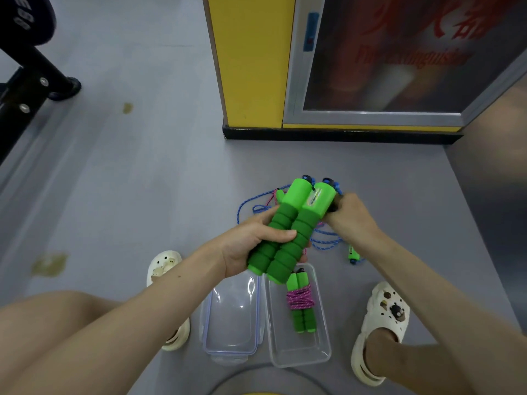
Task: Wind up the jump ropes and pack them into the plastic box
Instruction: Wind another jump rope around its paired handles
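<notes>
Below the hands, the clear rectangular plastic box [299, 359] holds one green-handled rope bound in pink cord [301, 300]. The left hand [253, 243] grips two green foam handles [291, 223] together. The right hand [350, 218] pinches their loose blue cord [325, 243] at the tops. Winding seems about to begin, and it calls for tight wraps.

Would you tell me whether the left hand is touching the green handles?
Touching: the head view shows the left hand wrapped around the green handles.
</notes>
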Motion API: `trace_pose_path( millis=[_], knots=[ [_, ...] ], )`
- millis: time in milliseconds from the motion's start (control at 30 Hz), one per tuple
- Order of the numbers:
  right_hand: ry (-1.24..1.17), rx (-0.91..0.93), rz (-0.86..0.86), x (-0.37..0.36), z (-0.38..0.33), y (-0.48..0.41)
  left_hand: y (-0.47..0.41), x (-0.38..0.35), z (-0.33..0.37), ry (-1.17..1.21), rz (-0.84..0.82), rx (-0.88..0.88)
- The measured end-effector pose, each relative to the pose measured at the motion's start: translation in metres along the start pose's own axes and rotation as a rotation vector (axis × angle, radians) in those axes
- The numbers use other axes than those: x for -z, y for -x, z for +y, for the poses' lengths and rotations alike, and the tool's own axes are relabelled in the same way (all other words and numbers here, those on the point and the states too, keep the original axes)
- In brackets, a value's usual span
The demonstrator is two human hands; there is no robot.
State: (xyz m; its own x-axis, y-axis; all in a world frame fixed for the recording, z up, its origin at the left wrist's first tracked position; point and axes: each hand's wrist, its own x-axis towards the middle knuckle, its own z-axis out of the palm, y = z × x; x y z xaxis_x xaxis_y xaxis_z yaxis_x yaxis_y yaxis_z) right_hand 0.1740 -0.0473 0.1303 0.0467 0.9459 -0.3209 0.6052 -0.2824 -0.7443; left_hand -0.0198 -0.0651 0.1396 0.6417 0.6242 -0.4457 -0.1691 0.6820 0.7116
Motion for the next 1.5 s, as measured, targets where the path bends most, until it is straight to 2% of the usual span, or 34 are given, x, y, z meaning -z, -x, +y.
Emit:
trace_pose_path(
  millis=[67, 133, 233, 400, 500, 600, 700, 900, 967, 1200, 1400, 1500],
  knots=[
    [-0.043, 0.027, 0.008, -0.002, 0.000, 0.001, 0.002, -0.002, 0.000, 0.018, 0.002, 0.001],
    [-0.243, 0.049, -0.011, -0.003, -0.002, 0.001, 0.002, 0.000, 0.005, 0.046, 0.043, -0.039],
    [-0.455, -0.013, -0.006, -0.001, -0.004, 0.000, 0.002, 0.006, 0.014, 0.066, 0.130, -0.103],
    [-0.638, -0.048, -0.051, -0.007, -0.006, 0.000, 0.004, 0.007, 0.014, 0.039, 0.110, -0.087],
    [-0.606, -0.040, -0.032, -0.009, -0.006, 0.001, 0.004, 0.006, 0.014, 0.045, 0.085, -0.082],
    [-0.632, -0.015, 0.103, -0.007, -0.010, 0.003, 0.006, 0.004, 0.015, 0.046, 0.057, -0.064],
    [-0.443, 0.083, 0.213, -0.004, -0.010, 0.002, 0.009, 0.002, 0.016, 0.040, 0.027, -0.045],
    [-0.328, 0.201, 0.097, -0.012, -0.013, 0.005, 0.010, 0.004, 0.019, 0.116, 0.005, -0.069],
    [-0.289, 0.207, 0.123, -0.014, -0.011, 0.005, 0.010, 0.003, 0.018, 0.107, 0.017, -0.072],
    [-0.499, 0.134, 0.163, -0.012, -0.014, 0.005, 0.008, 0.000, 0.016, 0.050, 0.039, -0.063],
    [-0.283, 0.138, 0.233, -0.013, -0.008, 0.002, 0.005, -0.002, 0.014, 0.067, 0.046, -0.048],
    [-0.335, 0.163, 0.211, -0.013, -0.008, 0.005, 0.005, 0.000, 0.015, 0.082, 0.039, -0.066]
  ],
)
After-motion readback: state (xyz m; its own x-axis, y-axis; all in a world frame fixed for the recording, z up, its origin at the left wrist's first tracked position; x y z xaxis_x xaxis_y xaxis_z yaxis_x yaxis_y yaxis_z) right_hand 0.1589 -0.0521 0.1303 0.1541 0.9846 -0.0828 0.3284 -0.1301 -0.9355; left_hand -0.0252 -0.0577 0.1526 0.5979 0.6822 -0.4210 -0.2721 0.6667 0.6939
